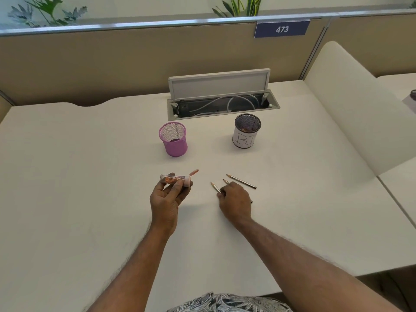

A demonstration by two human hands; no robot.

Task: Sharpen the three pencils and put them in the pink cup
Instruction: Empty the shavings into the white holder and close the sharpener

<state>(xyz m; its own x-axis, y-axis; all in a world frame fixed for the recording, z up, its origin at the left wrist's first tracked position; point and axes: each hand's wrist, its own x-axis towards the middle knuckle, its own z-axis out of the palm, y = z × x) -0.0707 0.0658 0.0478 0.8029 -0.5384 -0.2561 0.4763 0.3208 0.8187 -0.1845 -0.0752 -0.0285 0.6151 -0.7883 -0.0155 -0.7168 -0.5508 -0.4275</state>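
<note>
Clear plastic sharpener [174, 179], lid flipped open, is gripped in the left hand [167, 199]. Beside it the right hand [235, 200] pinches the leftmost pencil [215, 187] of three lying on the desk [90, 176]. Pickup looks under way; next, its tip must meet the sharpener's hole. Pink cup [173, 139] waits beyond.

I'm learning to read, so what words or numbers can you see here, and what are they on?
"473": on the blue sign on the divider.
"BI": handwritten on the paper label round the dark mesh cup; any further letters are hidden round the side.
Nothing readable on the pink cup, pencils or sharpener.
</note>
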